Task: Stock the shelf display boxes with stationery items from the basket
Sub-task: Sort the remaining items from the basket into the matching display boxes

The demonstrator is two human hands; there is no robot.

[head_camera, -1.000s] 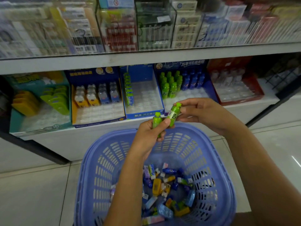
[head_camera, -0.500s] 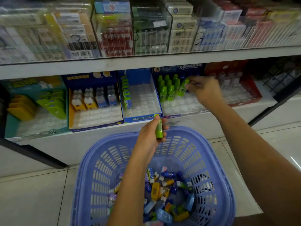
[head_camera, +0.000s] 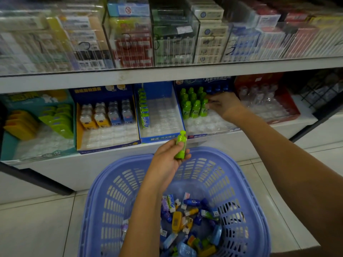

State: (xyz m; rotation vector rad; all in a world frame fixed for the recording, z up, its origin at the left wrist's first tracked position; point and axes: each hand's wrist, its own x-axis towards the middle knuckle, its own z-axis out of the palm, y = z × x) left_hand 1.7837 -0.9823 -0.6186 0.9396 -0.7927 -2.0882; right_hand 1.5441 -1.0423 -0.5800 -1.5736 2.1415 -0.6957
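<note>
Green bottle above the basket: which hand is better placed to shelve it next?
Probably the left hand: it grips the green bottle, while the right hand is occupied at the display box.

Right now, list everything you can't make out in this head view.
- Right hand: whether it grips anything; its fingertips are blurred against the green bottle row.
- Green bottle in the left hand: label, motion-blurred.
- Upper-shelf packs: print, blurred behind clear dividers.
- Basket: near rim cut off by the bottom edge; the left forearm covers some items.
</note>
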